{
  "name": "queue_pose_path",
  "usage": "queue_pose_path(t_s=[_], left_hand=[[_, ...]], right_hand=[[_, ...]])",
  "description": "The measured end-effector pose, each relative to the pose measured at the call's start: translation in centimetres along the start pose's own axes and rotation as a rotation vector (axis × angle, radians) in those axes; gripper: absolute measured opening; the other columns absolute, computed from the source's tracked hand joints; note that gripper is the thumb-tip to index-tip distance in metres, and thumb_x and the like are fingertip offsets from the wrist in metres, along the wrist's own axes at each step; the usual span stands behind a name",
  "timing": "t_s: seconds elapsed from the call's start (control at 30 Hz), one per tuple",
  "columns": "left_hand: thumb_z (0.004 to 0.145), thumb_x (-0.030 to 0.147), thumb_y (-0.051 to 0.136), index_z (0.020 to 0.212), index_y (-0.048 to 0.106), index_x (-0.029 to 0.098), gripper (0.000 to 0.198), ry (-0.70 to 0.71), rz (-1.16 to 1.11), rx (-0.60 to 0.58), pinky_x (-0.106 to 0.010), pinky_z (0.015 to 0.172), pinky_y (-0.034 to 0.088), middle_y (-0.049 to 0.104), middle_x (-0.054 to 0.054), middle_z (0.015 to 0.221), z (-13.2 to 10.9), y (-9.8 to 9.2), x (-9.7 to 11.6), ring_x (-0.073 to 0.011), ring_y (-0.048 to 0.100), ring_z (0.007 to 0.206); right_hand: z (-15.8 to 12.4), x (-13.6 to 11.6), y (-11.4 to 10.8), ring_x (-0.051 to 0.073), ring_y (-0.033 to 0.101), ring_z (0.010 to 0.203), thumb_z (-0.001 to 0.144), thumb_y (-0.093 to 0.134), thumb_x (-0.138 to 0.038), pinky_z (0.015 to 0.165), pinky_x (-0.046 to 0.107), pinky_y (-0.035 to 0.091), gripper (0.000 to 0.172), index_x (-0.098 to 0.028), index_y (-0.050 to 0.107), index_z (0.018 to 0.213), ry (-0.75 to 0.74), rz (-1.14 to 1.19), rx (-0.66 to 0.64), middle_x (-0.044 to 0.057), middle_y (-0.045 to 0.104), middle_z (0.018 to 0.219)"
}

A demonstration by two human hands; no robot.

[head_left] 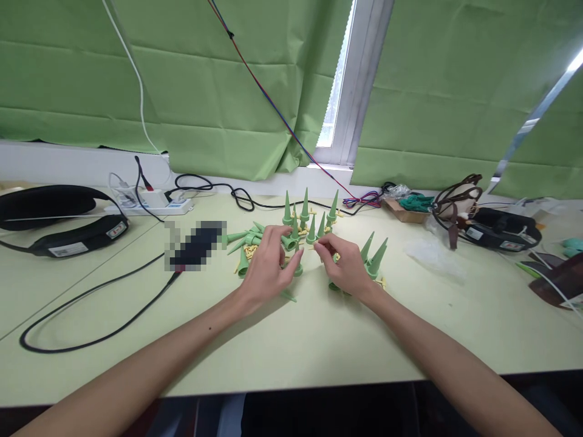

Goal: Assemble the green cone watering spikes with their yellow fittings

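Above the middle of the table, my left hand (pixel 268 261) has its thumb and forefinger apart. Its thumb is beside a green cone-shaped piece (pixel 297 267), partly hidden by the hand; whether they touch I cannot tell. My right hand (pixel 344 261) is closed in a pinch, and what its fingertips hold is too small to make out. Several pointed green cones stand upright just beyond my hands, among them a green cone (pixel 311 230). Small yellow pieces (pixel 249 252) lie among a heap of fallen green cones (pixel 248 238) at the left. Two more green cones (pixel 376 260) stand right of my right hand.
A pixelated dark device (pixel 195 246) with a black cable lies at the left, near a black headset strap (pixel 68 209) and a white power strip (pixel 155 206). Toward the right are a plastic bag (pixel 432 258), a cardboard box (pixel 403 211) and a black device (pixel 501 227).
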State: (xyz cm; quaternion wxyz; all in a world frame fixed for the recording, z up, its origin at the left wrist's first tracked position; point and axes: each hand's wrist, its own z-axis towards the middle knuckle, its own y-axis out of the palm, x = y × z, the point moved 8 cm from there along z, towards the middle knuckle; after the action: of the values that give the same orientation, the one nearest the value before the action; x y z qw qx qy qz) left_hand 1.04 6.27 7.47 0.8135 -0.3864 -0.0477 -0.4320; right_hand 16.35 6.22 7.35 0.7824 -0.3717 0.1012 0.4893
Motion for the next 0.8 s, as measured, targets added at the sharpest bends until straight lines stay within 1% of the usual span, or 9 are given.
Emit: queue_pose_path(t_s=[0.1,0.2,0.33,0.47,0.6,0.7,0.8], left_hand=[[0.091,0.031,0.056,0.119,0.050,0.019,0.031,-0.013,0.037,-0.174,-0.028,0.059,0.045,0.059,-0.006,0.106,-0.3,1.6,-0.5,-0.0099,0.054,0.057],[0.091,0.028,0.054,0.116,0.053,0.019,0.026,0.006,0.068,-0.269,-0.030,0.062,0.044,0.062,-0.005,0.098,-0.6,2.5,-0.6,-0.0129,0.056,0.059],[0.090,0.024,0.052,0.098,0.057,0.020,0.010,0.021,0.059,-0.314,-0.029,0.059,0.040,0.061,-0.001,0.078,-0.7,2.9,-0.5,-0.0162,0.056,0.060],[0.089,0.023,0.052,0.089,0.055,0.021,0.004,-0.015,0.015,-0.336,-0.028,0.053,0.035,0.057,0.001,0.066,-0.7,2.9,-0.9,-0.0156,0.050,0.053],[0.090,0.022,0.050,0.082,0.050,0.021,0.008,-0.026,0.006,-0.369,-0.027,0.052,0.033,0.053,0.003,0.061,-0.7,3.2,-1.1,-0.0145,0.046,0.050],[0.091,0.022,0.049,0.079,0.047,0.021,0.012,-0.035,0.012,-0.385,-0.027,0.053,0.033,0.053,0.003,0.062,-0.8,3.4,-1.3,-0.0144,0.046,0.051],[0.090,0.023,0.051,0.077,0.046,0.021,0.014,-0.047,-0.013,-0.369,-0.027,0.052,0.033,0.055,0.003,0.062,-0.7,3.4,-1.4,-0.0144,0.048,0.052]], right_hand=[[-0.1,0.1,0.0,0.013,0.048,0.059,0.097,0.047,-0.027,0.059,0.026,0.040,0.019,-0.019,0.053,0.080,0.000,-0.007,-0.005,0.001,0.056,0.068],[-0.1,0.2,0.1,0.013,0.049,0.059,0.097,0.047,-0.027,0.060,0.026,0.041,0.019,-0.020,0.054,0.080,0.001,-0.015,-0.007,0.001,0.057,0.069],[-0.1,0.2,0.1,0.013,0.049,0.059,0.097,0.048,-0.028,0.060,0.026,0.041,0.019,-0.020,0.054,0.080,-0.003,-0.012,-0.003,0.001,0.057,0.069],[-0.1,0.2,0.2,0.014,0.049,0.060,0.097,0.047,-0.029,0.060,0.027,0.041,0.020,-0.020,0.054,0.081,-0.001,-0.018,-0.011,0.001,0.057,0.069],[-0.1,0.2,0.2,0.014,0.049,0.060,0.097,0.046,-0.029,0.060,0.027,0.040,0.020,-0.020,0.053,0.081,-0.003,-0.021,-0.017,0.001,0.057,0.069],[-0.1,0.2,0.2,0.013,0.047,0.059,0.098,0.046,-0.030,0.059,0.026,0.039,0.021,-0.020,0.053,0.080,-0.005,-0.025,-0.023,0.001,0.055,0.068],[-0.1,0.2,0.3,0.014,0.048,0.059,0.098,0.046,-0.031,0.058,0.026,0.039,0.021,-0.021,0.053,0.080,-0.003,-0.023,-0.030,0.001,0.056,0.068]])
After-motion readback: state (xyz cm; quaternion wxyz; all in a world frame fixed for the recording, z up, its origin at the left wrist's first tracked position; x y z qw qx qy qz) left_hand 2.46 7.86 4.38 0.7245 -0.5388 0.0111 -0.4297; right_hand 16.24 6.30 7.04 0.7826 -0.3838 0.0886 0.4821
